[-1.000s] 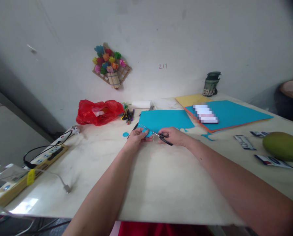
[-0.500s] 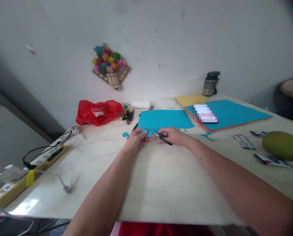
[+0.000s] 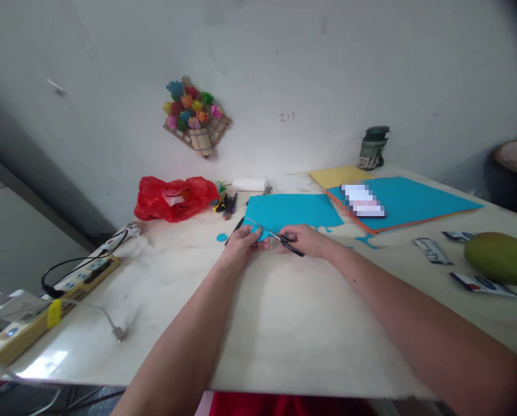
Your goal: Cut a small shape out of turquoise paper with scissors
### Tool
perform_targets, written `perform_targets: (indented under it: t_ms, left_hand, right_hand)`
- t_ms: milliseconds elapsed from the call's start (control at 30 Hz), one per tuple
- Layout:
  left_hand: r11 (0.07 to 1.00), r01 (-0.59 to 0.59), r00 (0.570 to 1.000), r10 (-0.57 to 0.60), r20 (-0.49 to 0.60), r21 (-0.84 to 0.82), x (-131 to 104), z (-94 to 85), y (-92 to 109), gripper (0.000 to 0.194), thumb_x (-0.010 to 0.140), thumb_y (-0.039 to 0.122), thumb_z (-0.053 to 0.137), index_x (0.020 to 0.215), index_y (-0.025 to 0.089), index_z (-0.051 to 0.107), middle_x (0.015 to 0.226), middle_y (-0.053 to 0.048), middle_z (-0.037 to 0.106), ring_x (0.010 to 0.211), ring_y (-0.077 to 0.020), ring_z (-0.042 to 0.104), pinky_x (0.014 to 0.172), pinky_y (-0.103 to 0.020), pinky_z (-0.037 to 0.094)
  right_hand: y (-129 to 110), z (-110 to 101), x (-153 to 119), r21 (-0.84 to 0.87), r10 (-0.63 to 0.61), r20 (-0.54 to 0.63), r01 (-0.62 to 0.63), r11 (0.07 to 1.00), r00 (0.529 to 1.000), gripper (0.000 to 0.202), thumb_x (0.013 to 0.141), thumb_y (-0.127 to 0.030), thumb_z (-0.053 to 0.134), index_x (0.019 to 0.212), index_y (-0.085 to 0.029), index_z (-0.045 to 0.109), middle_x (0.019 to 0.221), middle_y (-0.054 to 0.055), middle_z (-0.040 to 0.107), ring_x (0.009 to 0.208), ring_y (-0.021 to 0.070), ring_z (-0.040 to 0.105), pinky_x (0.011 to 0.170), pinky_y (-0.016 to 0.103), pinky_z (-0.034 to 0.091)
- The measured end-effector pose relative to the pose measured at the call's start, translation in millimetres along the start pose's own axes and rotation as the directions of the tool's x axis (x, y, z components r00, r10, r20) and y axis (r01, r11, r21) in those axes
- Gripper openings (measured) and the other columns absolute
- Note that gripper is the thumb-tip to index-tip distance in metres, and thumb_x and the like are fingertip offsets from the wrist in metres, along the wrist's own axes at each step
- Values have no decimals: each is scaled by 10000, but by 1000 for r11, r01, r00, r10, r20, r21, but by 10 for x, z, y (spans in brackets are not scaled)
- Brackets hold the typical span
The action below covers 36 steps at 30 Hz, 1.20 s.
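Observation:
Between the thumb and fingers of my left hand (image 3: pixel 243 242) is a small piece of blue paper (image 3: pixel 261 234). My right hand (image 3: pixel 304 240) is closed round the black handles of a pair of scissors (image 3: pixel 292 247). The blades point left and lie at the piece of paper, close to my left fingertips. Just beyond my hands lies a larger blue sheet (image 3: pixel 293 209) with a cut lower edge. A small blue paper disc (image 3: pixel 222 237) rests left of my left hand. Blue paper scraps (image 3: pixel 366 240) lie to the right of my right hand.
A red plastic bag (image 3: pixel 171 199) and several pens (image 3: pixel 229 206) are at the back left. A phone (image 3: pixel 364 200) lies on stacked coloured sheets (image 3: pixel 423 199). Wrappers (image 3: pixel 432 251) and a green mango (image 3: pixel 503 258) are on the right, a power strip (image 3: pixel 80 283) on the left.
Hardly anything differs. The view has shifted very slightly; both hands keep their hold on the paper and the scissors.

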<state>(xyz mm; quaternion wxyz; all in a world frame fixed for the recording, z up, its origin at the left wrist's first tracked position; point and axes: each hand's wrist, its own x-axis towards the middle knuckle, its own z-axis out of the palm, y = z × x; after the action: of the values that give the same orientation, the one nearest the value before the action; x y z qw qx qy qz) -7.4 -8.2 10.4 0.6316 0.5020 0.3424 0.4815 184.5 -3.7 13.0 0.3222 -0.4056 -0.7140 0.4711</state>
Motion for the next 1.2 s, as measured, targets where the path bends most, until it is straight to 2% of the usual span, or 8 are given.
perform_targets:
  t_ms: [200, 333, 500, 933, 1200]
  left_hand:
    - [1000, -8, 1000, 8, -4, -6, 9, -32, -19, 232, 667, 309, 692, 729, 140, 546, 703, -59, 637, 600, -158, 603, 680, -347, 473]
    - [999, -37, 997, 39, -60, 19, 22, -71, -8, 204, 649, 288, 697, 705, 134, 575, 695, -39, 611, 653, -150, 585, 686, -334, 479]
    - [993, -77, 990, 87, -110, 86, 25, -92, 17, 234, 619, 301, 716, 688, 134, 566, 655, -6, 587, 625, -125, 564, 657, -298, 477]
    - [996, -69, 993, 74, -89, 48, 11, -62, -4, 267, 589, 311, 745, 657, 127, 563, 641, -12, 581, 586, -116, 553, 635, -295, 489]
    - [998, -62, 993, 63, -98, 16, 15, -57, -15, 257, 587, 301, 749, 653, 127, 572, 638, -13, 589, 591, -120, 558, 639, -301, 489]
  right_hand:
    - [15, 18, 9, 7, 4, -8, -4, 1000, 1000, 370, 516, -387, 705, 777, -164, 568, 576, -68, 482, 537, 76, 415, 497, 202, 325]
    - [18, 16, 9, -4, 6, -18, -6, 1000, 1000, 375, 506, -397, 711, 761, -163, 565, 564, -74, 463, 533, 72, 404, 497, 200, 316]
    - [6, 15, 0, 20, 9, -6, -9, 1000, 1000, 370, 510, -394, 707, 758, -165, 555, 572, -72, 477, 529, 71, 413, 496, 201, 316]
    - [2, 18, 1, -26, 1, -32, -2, 1000, 999, 354, 513, -384, 700, 761, -166, 571, 563, -73, 481, 526, 73, 418, 493, 200, 319]
    - [29, 16, 19, 31, 14, -5, -13, 999, 1000, 358, 532, -386, 702, 784, -167, 575, 612, -49, 544, 551, 82, 467, 498, 206, 337]
